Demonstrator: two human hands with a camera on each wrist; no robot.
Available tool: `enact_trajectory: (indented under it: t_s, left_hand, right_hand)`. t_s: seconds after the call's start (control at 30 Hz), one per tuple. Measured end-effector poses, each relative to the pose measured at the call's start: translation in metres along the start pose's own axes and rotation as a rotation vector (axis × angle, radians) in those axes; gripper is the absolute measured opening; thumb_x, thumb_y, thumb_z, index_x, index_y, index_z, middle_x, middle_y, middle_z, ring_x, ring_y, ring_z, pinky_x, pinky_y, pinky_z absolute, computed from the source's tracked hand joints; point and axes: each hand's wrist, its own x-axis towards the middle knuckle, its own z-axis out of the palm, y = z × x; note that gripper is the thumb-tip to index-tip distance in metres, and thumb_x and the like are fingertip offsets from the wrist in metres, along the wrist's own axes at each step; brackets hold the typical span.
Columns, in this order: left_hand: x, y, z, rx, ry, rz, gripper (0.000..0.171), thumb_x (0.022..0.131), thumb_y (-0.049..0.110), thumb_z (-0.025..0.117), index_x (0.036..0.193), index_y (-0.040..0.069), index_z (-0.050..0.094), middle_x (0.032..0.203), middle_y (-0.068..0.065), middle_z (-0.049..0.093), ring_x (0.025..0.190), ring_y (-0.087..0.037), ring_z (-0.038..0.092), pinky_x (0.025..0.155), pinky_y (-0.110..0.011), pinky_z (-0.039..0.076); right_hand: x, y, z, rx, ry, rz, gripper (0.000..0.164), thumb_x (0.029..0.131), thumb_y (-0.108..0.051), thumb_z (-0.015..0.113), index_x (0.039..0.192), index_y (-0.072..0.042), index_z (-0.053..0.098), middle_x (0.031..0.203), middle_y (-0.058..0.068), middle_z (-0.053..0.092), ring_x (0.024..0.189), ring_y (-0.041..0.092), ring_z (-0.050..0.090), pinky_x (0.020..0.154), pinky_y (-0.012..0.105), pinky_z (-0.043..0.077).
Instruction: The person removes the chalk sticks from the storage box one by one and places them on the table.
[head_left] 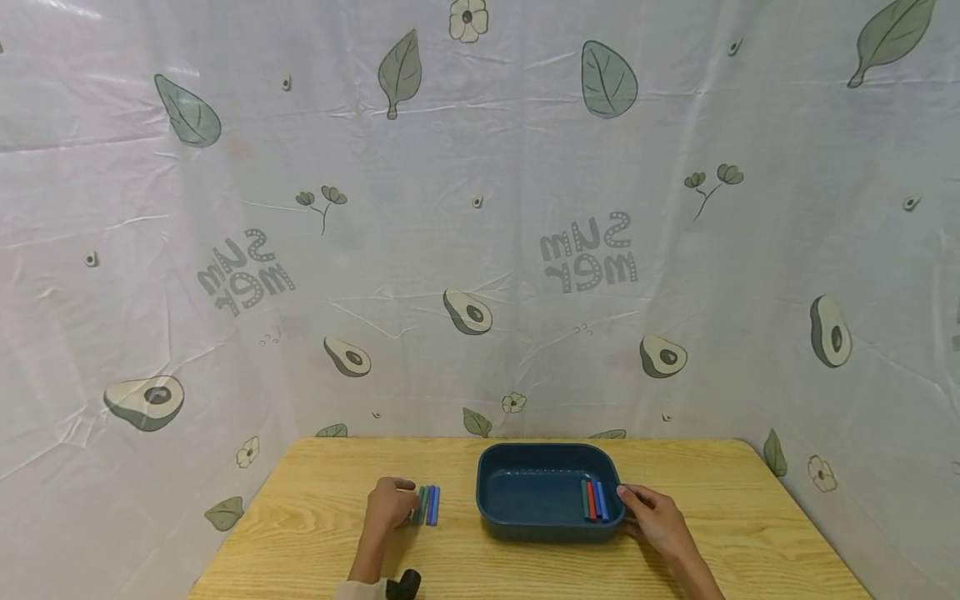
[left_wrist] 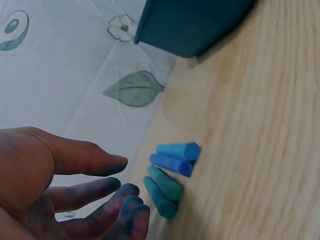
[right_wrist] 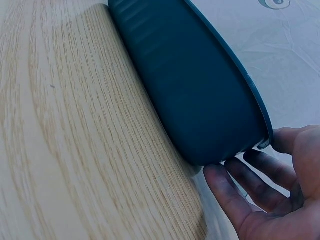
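On the left side of the table, two green chalk sticks (head_left: 422, 505) and two blue chalk sticks (head_left: 432, 506) lie side by side. My left hand (head_left: 388, 503) is just left of the green ones; in the left wrist view its thumb and stained fingers (left_wrist: 129, 192) are spread apart, with nothing between them. The dark blue plastic bin (head_left: 517, 496) stands right of the sticks. My right hand (head_left: 658, 518) holds the bin's right end, thumb at the rim and fingertips (right_wrist: 216, 175) against the outer wall. Inside, a green, a red (head_left: 592, 502) and two blue sticks lie at the right end.
The wooden table (head_left: 360, 462) ends at the back against a pale hanging sheet (head_left: 510, 250) printed with leaves and avocados. A black strap (head_left: 403, 583) shows at the left wrist, beside a light sleeve (head_left: 362, 590).
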Motion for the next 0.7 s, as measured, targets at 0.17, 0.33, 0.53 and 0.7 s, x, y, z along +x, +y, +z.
enact_trajectory:
  t_s: [0.17,0.33,0.53,0.7]
  left_hand:
    - [-0.001,0.010,0.000,-0.035,-0.003,0.042,0.047,0.086,0.006,0.068,0.129,-0.012,0.070,0.095,-0.020,0.076,0.071,-0.020,0.061,0.061,-0.032,0.049]
    - [-0.004,0.022,0.003,-0.113,-0.027,0.067,0.050,0.090,0.007,0.069,0.135,-0.014,0.065,0.111,-0.027,0.077,0.085,-0.026,0.071,0.069,-0.039,0.059]
    - [-0.003,0.034,0.011,-0.175,-0.066,0.114,0.054,0.093,0.007,0.074,0.140,-0.015,0.061,0.112,-0.026,0.077,0.097,-0.034,0.076,0.080,-0.045,0.064]
    - [-0.004,0.044,0.017,-0.227,-0.114,0.135,0.056,0.095,0.009,0.075,0.142,-0.016,0.058,0.116,-0.028,0.075,0.104,-0.043,0.075,0.081,-0.045,0.065]
  right_hand:
    - [0.001,0.000,-0.002,-0.007,-0.007,-0.006,0.059,0.112,-0.031,0.060,0.149,0.014,0.053,0.137,0.033,0.067,0.110,0.028,0.077,0.086,0.043,0.067]
    - [0.001,0.000,-0.002,-0.028,-0.001,0.009,0.061,0.110,-0.036,0.062,0.150,0.010,0.055,0.141,0.031,0.066,0.112,0.028,0.077,0.086,0.042,0.067]
    - [0.002,0.001,-0.001,-0.031,0.006,0.010,0.061,0.109,-0.037,0.063,0.149,0.009,0.057,0.140,0.030,0.067,0.111,0.028,0.077,0.086,0.042,0.067]
    - [0.003,0.001,0.000,-0.031,0.007,0.019,0.060,0.110,-0.037,0.063,0.148,0.009,0.057,0.139,0.030,0.068,0.112,0.029,0.077,0.086,0.041,0.067]
